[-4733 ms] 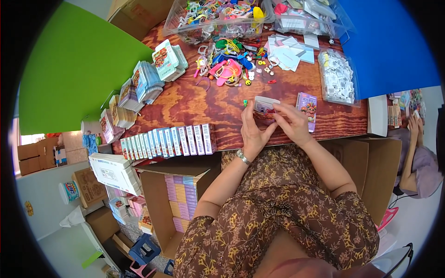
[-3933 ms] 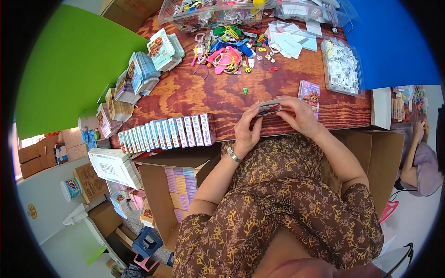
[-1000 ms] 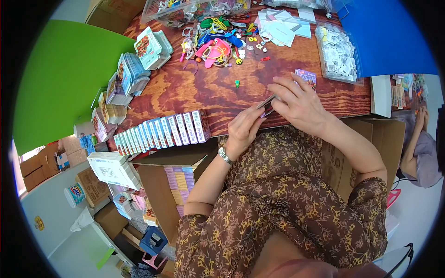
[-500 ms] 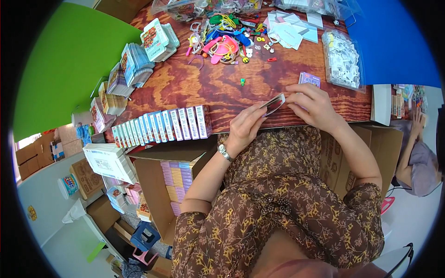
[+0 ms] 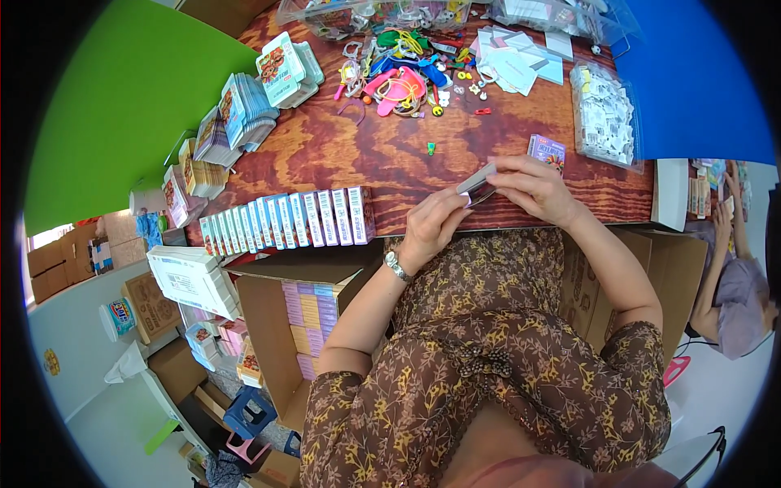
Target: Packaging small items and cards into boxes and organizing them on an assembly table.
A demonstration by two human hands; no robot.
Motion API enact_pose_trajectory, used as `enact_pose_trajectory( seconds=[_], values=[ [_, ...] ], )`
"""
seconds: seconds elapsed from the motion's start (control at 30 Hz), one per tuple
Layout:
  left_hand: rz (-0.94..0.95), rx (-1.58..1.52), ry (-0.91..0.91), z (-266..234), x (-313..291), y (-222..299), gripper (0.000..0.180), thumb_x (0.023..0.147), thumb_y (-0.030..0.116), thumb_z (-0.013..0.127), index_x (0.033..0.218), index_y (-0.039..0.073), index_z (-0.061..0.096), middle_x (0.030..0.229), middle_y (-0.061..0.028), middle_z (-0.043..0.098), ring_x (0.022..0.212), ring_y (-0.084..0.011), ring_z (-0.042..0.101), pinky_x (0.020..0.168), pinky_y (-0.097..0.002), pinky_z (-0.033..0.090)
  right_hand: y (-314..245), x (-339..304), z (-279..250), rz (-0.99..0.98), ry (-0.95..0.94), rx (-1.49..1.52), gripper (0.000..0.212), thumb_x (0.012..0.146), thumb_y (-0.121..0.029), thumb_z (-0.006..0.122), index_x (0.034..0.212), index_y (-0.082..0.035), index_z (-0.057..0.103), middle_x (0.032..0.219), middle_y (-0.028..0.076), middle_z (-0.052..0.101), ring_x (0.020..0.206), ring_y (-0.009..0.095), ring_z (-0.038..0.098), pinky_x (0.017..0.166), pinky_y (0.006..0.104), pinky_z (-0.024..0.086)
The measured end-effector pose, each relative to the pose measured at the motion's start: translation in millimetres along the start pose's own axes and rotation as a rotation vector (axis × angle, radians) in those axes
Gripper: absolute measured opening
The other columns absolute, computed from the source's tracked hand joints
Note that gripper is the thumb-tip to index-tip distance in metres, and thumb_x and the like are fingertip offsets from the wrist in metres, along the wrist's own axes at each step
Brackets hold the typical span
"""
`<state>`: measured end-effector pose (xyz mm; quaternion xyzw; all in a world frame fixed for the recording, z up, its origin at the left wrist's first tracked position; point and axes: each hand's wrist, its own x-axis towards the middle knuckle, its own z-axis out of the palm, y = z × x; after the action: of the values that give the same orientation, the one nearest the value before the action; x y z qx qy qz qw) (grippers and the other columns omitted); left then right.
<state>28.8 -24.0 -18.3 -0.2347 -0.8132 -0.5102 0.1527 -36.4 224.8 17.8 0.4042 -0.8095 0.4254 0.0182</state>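
Above the near edge of the table, both hands grip a small flat carton [image 5: 473,180] that shows a greyish-white panel. My left hand [image 5: 434,221], a watch on its wrist, pinches the carton's lower left end between thumb and fingers. On the opposite end the fingers of my right hand [image 5: 537,191] are closed round the upper edge. A dark curved edge shows under the panel, and the carton's far side is hidden. Just beyond my right hand lies a purple printed box [image 5: 547,150]. A tiny green trinket [image 5: 431,149] rests on the table farther off.
A row of small boxes [image 5: 309,220] stands along the near left edge. Stacks of flat cartons [image 5: 242,114] line the left side. Colourful trinkets [image 5: 399,81], paper cards [image 5: 508,69] and a clear tray of white packets [image 5: 604,114] lie farther back. An open cardboard box [image 5: 281,325] sits below left.
The carton has tilted, so its greyish panel now faces up more. My right hand has shifted slightly left and closer to my left hand, its fingers now on the carton.
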Motion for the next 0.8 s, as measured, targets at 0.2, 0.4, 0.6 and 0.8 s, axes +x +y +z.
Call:
enact_pose_trajectory(
  seconds=[0.2,0.4,0.6,0.8],
  values=[
    [-0.044,-0.002,0.022,-1,5,-1,0.027,0.078,0.001,0.080,0.103,0.002,0.068,0.104,-0.0167,0.072,0.095,-0.0312,0.072,0.079,-0.0376,0.059,-16,0,1,0.094,-0.020,0.105,0.025,0.088,0.001,0.070,0.113,-0.004,0.073,0.119,0.013,0.066,0.108,0.027,0.068,0.088,0.0338,0.055],
    [-0.004,-0.009,-0.032,-6,8,0,0.026,0.079,0.000,0.079,0.103,0.002,0.069,0.109,-0.0163,0.073,0.098,-0.0309,0.072,0.082,-0.0374,0.060,-12,3,-8,0.064,-0.071,0.137,0.018,0.090,0.001,0.065,0.107,-0.003,0.067,0.109,0.012,0.066,0.100,0.027,0.068,0.082,0.0357,0.054],
    [0.046,0.018,0.003,-6,9,2,0.026,0.079,-0.001,0.079,0.103,0.003,0.069,0.111,-0.0144,0.071,0.096,-0.0303,0.072,0.080,-0.0361,0.060,-17,22,-6,0.065,-0.100,0.015,0.019,0.085,0.004,0.071,0.102,-0.004,0.065,0.105,0.011,0.067,0.096,0.030,0.068,0.078,0.0381,0.055],
    [0.075,0.025,0.070,-1,5,3,0.027,0.077,-0.003,0.081,0.100,0.002,0.067,0.110,-0.0146,0.071,0.095,-0.0275,0.072,0.076,-0.0341,0.059,-19,20,-12,-0.135,-0.127,-0.052,0.017,0.085,-0.008,0.073,0.101,-0.007,0.067,0.104,0.008,0.066,0.096,0.027,0.068,0.078,0.0388,0.056]
  ],
)
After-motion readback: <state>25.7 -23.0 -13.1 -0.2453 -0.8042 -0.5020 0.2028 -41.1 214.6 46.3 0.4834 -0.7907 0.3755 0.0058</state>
